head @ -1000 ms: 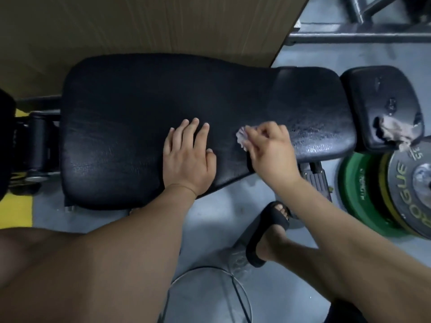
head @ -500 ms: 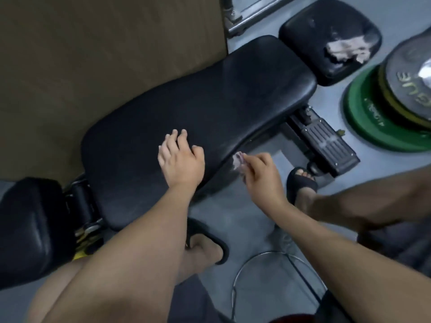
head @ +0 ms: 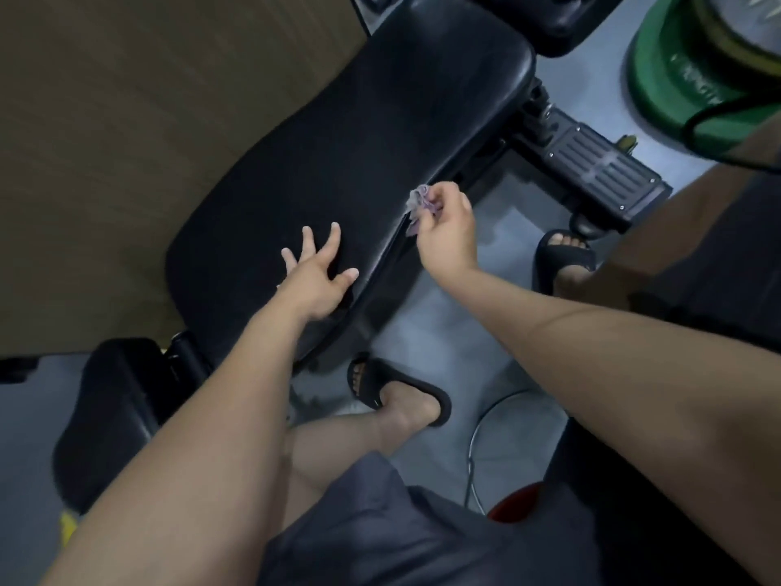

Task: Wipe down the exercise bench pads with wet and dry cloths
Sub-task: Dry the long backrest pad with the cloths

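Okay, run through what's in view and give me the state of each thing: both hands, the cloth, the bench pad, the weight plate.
left hand: open, fingers spread, on the long bench pad by its near edge.
right hand: pinching the cloth.
cloth: crumpled, at the pad's near side edge.
long bench pad: bare on top apart from the left hand.
green weight plate: lying flat, another plate on top.

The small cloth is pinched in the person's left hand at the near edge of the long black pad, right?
Not the left. The head view shows the small cloth pinched in the right hand at the near edge of the long black pad; the left hand is open over the pad, holding nothing.
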A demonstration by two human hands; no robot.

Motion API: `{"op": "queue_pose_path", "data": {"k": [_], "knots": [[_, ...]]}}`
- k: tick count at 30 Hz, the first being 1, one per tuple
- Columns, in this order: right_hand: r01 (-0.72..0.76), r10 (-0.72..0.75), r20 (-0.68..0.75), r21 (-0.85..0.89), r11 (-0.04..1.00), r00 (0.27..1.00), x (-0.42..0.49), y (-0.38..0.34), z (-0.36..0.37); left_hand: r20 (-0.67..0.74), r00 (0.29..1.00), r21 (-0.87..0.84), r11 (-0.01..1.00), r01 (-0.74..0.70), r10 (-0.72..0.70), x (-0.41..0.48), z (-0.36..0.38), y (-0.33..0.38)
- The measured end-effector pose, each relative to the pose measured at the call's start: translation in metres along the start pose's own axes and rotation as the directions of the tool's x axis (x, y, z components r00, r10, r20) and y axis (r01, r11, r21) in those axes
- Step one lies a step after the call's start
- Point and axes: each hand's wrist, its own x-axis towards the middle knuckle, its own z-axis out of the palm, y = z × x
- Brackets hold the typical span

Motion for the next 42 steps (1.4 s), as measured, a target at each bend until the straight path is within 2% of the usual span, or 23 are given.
{"op": "queue_pose_path", "data": {"k": [3,6,9,13,16,19,22,26,28,32,34,36,38,40,42], "knots": [[-0.016,0.017,0.019,-0.034,0.999,1.000,-0.027,0.011,0.017,0.059,0.998,0.035,0.999,0.008,-0.010,0.003,-0.009,0.003],[-0.053,0.056,0.205,-0.019,0.998,0.977,-0.068,0.024,0.028,0.070,0.997,0.047,0.999,0.026,-0.030,0.005,-0.011,0.008],[-0.074,0.080,0.280,-0.032,0.997,0.957,-0.065,0.027,0.026,0.076,0.996,0.079,0.996,0.038,-0.044,0.009,-0.011,0.008],[-0.109,0.109,0.130,-0.013,0.994,0.985,-0.018,0.016,0.015,0.090,0.993,0.074,0.995,0.064,-0.071,0.012,-0.012,0.009],[-0.056,0.080,0.149,-0.161,0.985,0.986,-0.003,0.000,0.000,0.107,0.990,0.080,0.993,0.082,-0.090,0.014,-0.014,0.012],[-0.056,0.093,0.176,-0.206,0.977,0.980,0.001,-0.013,-0.011,0.106,0.990,0.097,0.992,0.085,-0.095,0.015,-0.015,0.014],[-0.158,0.180,0.155,-0.140,0.977,0.971,0.003,-0.021,-0.011,0.109,0.990,0.112,0.990,0.081,-0.094,0.013,-0.015,0.015],[-0.250,0.249,0.048,0.026,0.968,0.967,-0.030,-0.014,0.017,0.106,0.990,0.123,0.990,0.074,-0.088,0.014,-0.014,0.014],[-0.313,0.308,0.089,0.054,0.948,0.947,-0.060,-0.003,0.032,0.113,0.989,0.143,0.987,0.075,-0.091,0.014,-0.015,0.015],[-0.405,0.381,0.300,0.020,0.914,0.875,-0.088,0.002,0.034,0.129,0.988,0.171,0.983,0.066,-0.088,0.014,-0.020,0.019],[-0.374,0.355,0.272,0.019,0.927,0.895,-0.073,-0.007,0.026,0.124,0.989,0.165,0.984,0.065,-0.086,0.013,-0.020,0.018],[-0.330,0.317,0.150,0.070,0.941,0.936,-0.044,-0.014,0.016,0.120,0.989,0.163,0.984,0.067,-0.087,0.013,-0.019,0.019],[-0.328,0.318,0.094,0.118,0.937,0.943,-0.022,-0.017,0.010,0.120,0.988,0.159,0.984,0.080,-0.100,0.014,-0.019,0.021],[-0.376,0.361,0.120,0.135,0.917,0.925,-0.025,-0.011,0.016,0.126,0.986,0.169,0.982,0.087,-0.109,0.015,-0.022,0.024],[-0.441,0.407,0.212,0.152,0.884,0.889,-0.051,-0.002,0.029,0.133,0.983,0.193,0.976,0.096,-0.123,0.014,-0.026,0.027]]}}
